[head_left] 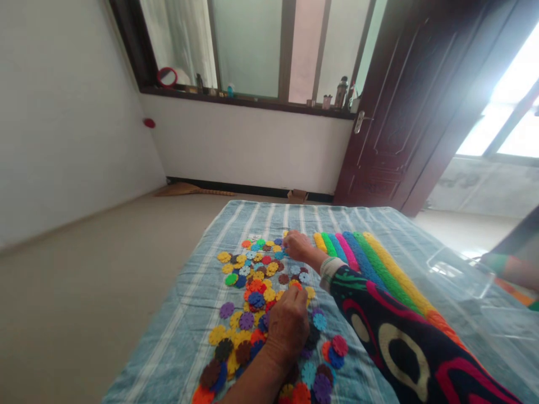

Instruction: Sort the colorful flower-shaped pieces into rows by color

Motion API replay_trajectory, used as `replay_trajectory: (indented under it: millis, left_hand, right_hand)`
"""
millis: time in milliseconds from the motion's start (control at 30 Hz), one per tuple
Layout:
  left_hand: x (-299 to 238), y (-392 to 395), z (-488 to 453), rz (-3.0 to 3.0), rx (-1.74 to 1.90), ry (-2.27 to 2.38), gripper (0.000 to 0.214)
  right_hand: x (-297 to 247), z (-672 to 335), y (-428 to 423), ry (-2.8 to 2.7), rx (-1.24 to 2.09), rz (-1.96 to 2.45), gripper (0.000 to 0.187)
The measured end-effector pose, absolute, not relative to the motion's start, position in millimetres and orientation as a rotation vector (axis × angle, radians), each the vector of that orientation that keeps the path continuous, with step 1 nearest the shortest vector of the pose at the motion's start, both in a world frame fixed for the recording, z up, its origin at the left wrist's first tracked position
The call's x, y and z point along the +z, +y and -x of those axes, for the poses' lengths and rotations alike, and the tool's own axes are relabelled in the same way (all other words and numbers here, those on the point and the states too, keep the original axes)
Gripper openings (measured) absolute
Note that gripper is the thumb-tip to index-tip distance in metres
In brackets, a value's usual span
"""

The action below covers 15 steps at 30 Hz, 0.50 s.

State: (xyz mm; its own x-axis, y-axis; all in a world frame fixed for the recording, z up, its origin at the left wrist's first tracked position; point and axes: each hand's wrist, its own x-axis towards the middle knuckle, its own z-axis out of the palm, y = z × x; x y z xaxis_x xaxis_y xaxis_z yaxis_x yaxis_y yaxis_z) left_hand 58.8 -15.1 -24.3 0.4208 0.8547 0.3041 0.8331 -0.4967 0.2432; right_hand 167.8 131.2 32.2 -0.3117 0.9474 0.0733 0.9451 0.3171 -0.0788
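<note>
A loose spread of notched plastic snowflake discs (pixel 246 321) in many colours lies on a striped blue cloth (pixel 177 336). Low over the middle of them is my left hand (pixel 289 321), its fingers curled together. An orange disc (pixel 297 285) shows at its fingertips; whether it is gripped I cannot tell. My right hand (pixel 300 247) reaches to the far end of the spread, fingers pinched, beside a bit of yellow disc (pixel 286 233). What it holds is hidden. Right of it lie long single-colour rows of discs, among them a pink row (pixel 347 251) and a yellow row (pixel 396 274).
A clear plastic box (pixel 458 275) stands at the right of the cloth, near a blurred shape at the edge. Beyond are a broom (pixel 181 189) on the floor, a small cardboard box (pixel 297 196), a dark red door (pixel 404 112) and a window sill (pixel 252 102) with small items.
</note>
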Motion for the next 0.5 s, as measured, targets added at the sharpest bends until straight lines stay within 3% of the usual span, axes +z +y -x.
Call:
replay_trajectory:
  millis: [300, 500]
  left_hand:
    - [-26, -9, -57, -2.636, 0.657, 1.526, 0.025]
    - [-24, -9, -57, -2.652, 0.640, 1.538, 0.023]
  right_hand:
    - [73, -258, 118, -2.389, 0.087, 1.807, 0.019]
    - [60, -317, 87, -2.383, 0.100, 1.909, 0.018]
